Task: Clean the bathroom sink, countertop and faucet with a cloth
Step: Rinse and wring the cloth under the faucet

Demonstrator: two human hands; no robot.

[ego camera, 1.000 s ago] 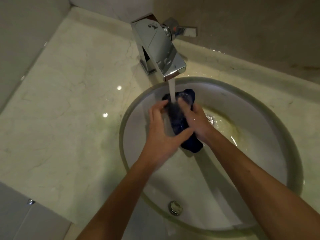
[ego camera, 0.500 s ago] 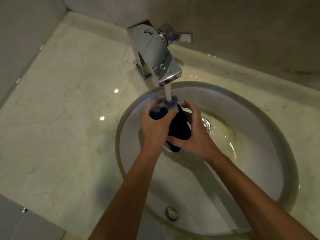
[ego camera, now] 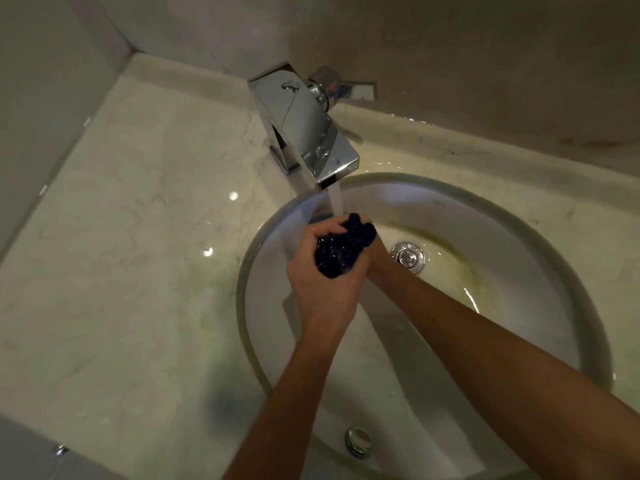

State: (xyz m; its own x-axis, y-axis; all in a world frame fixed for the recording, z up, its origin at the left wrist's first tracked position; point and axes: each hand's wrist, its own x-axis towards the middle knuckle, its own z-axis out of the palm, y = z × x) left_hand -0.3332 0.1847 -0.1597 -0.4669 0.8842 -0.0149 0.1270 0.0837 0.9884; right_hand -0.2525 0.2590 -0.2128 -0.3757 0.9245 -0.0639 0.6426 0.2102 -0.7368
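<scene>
Countertop: pale veined marble countertop [ego camera: 121,271] fills the left and lower left of the frame, with two light glints and a wet sheen; it sat the same way half a second ago.
Sink: round white basin [ego camera: 519,341] set into the counter at centre right, yellowish staining around its chrome drain [ego camera: 408,257]; the drain is now fully in the clear, where before the right hand partly covered it.
Faucet: square chrome faucet [ego camera: 304,129] at upper centre, its lever handle [ego camera: 349,89] toward the back wall; water [ego camera: 335,199] runs from the spout as before.
Left hand: left hand [ego camera: 320,275] at frame centre, fingers curled over the cloth, gripping it; earlier it held only the upper end.
Right hand: right hand [ego camera: 372,259] is mostly hidden behind the cloth and the left hand, pressed against the cloth from the right; its grip cannot be told.
Cloth: dark navy wet cloth [ego camera: 341,249] is bunched into a tight wad between both hands over the basin, just beneath the stream; half a second ago it hung longer.
Overflow: small chrome overflow cap [ego camera: 358,441] sits low on the basin's near wall.
</scene>
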